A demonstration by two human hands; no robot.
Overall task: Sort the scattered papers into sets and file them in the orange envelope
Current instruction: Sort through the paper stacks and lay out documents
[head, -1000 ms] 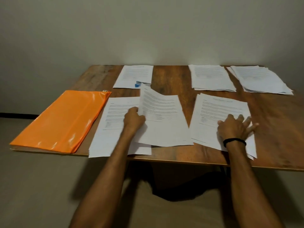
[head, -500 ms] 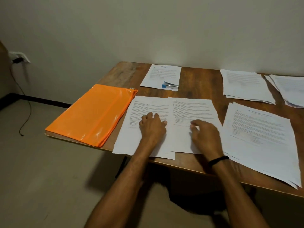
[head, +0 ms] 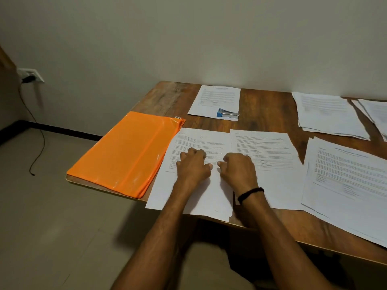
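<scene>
Orange envelope [head: 129,151]: lies flat, contents not visible, no paper entering it. Loose sheet [head: 270,147], held up a second ago: now laid down as the second pile right of the envelope. Left hand [head: 193,165] and right hand [head: 238,168], previously apart: now side by side on the papers just right of the envelope. Fingers are curled, but I cannot tell if they pinch anything. Sorting continues; filing not begun.

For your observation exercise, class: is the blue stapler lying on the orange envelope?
No, the blue stapler lies on a printed sheet apart from the orange envelope.
</scene>
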